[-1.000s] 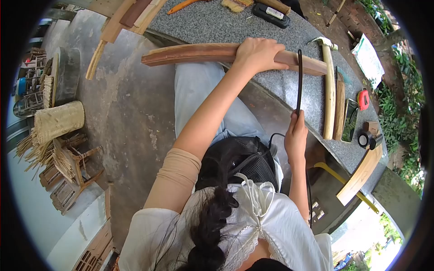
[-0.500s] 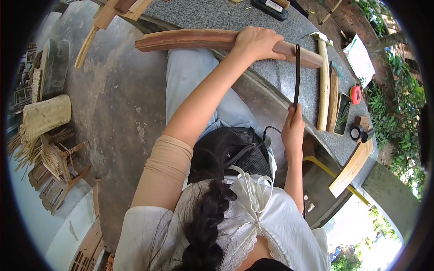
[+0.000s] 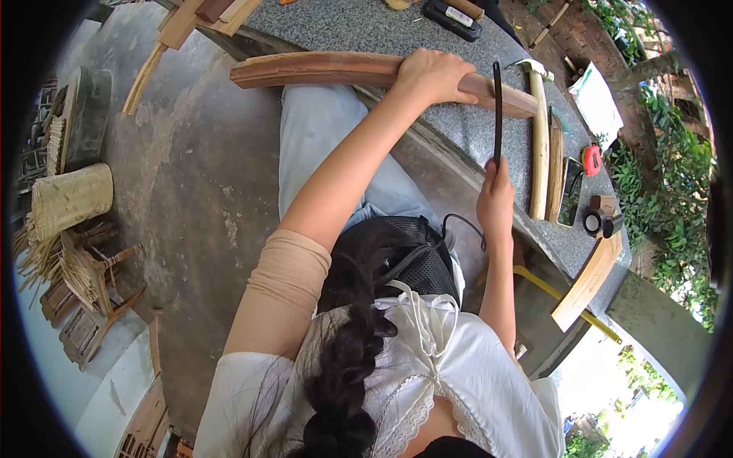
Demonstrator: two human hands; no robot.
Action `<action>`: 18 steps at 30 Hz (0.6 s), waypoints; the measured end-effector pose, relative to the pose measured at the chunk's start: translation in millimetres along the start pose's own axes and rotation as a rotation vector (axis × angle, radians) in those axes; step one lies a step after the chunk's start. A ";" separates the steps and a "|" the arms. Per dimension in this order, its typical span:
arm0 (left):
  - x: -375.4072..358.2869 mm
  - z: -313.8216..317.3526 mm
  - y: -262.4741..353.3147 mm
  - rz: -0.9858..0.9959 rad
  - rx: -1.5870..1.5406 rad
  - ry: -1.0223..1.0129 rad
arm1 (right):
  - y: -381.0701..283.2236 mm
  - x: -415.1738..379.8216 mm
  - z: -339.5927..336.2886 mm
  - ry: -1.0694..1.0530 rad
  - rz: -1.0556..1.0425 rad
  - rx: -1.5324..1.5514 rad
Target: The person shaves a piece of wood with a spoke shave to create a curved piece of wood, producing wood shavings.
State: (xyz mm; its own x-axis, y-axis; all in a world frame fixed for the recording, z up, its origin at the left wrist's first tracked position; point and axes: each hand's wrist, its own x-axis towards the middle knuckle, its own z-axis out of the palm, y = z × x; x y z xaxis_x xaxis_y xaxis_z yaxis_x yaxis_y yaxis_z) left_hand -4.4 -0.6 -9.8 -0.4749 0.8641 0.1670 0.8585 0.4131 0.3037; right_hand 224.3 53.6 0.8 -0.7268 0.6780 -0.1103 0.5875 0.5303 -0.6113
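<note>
My left hand (image 3: 435, 76) is wrapped over the top of a long, slightly curved reddish-brown wooden piece (image 3: 321, 69). That piece lies across the grey speckled bench edge, its left end jutting out past my knee. In my right hand (image 3: 496, 200), fingers closed, is a narrow dark file-like bar (image 3: 498, 114) pointing away from me. The bar stands edge-on to the camera and crosses over the wood near its right end. Just beyond that end lies a hammer (image 3: 540, 145) with a pale wooden handle.
On the granite bench (image 3: 473, 145) are a wooden-handled tool (image 3: 555, 175), a phone (image 3: 570, 191), a red tape measure (image 3: 592, 160), black round items (image 3: 594, 222) and a pale board (image 3: 588, 281). A black case (image 3: 452, 19) sits farther back. A broken wooden chair (image 3: 92, 282) stands at left.
My right hand and the dark bar have moved a little forward, away from me. My left hand keeps its grip on the wood. The whole view has shifted slightly.
</note>
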 end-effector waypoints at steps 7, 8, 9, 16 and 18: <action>-0.5 -5.9 1.4 -0.015 -0.028 -0.025 | 4.1 -10.5 3.3 0.029 -0.030 0.027; 0.1 -5.3 1.3 -0.014 -0.027 -0.037 | 6.5 -16.5 2.6 0.031 -0.032 0.027; 0.6 -5.1 0.8 -0.013 -0.028 -0.037 | 8.4 -22.4 2.0 0.048 -0.014 0.030; -0.5 -3.6 1.7 -0.008 -0.023 -0.035 | -14.3 30.3 0.7 -0.022 0.005 -0.010; 1.2 -4.8 -1.8 -0.014 -0.014 -0.035 | -9.7 25.2 1.0 -0.005 -0.026 -0.034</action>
State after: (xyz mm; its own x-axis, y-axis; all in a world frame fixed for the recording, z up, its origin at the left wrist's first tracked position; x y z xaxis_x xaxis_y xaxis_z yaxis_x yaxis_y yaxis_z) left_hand -7.4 -1.7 -5.7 -0.4792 0.8680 0.1303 0.8492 0.4211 0.3186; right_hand 200.0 65.0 3.1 -0.7434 0.6615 -0.0985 0.5802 0.5647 -0.5870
